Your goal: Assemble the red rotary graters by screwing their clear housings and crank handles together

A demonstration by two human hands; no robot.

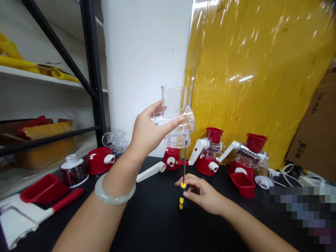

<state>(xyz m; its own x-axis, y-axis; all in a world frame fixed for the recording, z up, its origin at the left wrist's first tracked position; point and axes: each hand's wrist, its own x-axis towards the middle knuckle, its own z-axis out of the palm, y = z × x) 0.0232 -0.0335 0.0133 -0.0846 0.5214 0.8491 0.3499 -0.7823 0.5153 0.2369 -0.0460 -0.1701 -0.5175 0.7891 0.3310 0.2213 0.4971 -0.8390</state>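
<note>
My left hand (154,127) is wrapped round a clear plastic housing (175,101), raised above the table with its wide tube pointing up. Below it, my right hand (201,192) pinches a screwdriver (183,185) with a black and yellow handle near the top of that handle. The screwdriver stands upright, and its shaft runs up to the underside of the housing. Whether the tip sits on a screw is too small to tell. A pale bangle (114,197) circles my left wrist.
Assembled red and clear graters (207,164) stand at the back right of the black table (157,224). Red bases (99,161), a drum (74,171), a red hopper (44,189) and a white handled part (25,213) lie left. Shelving (90,52) rises behind.
</note>
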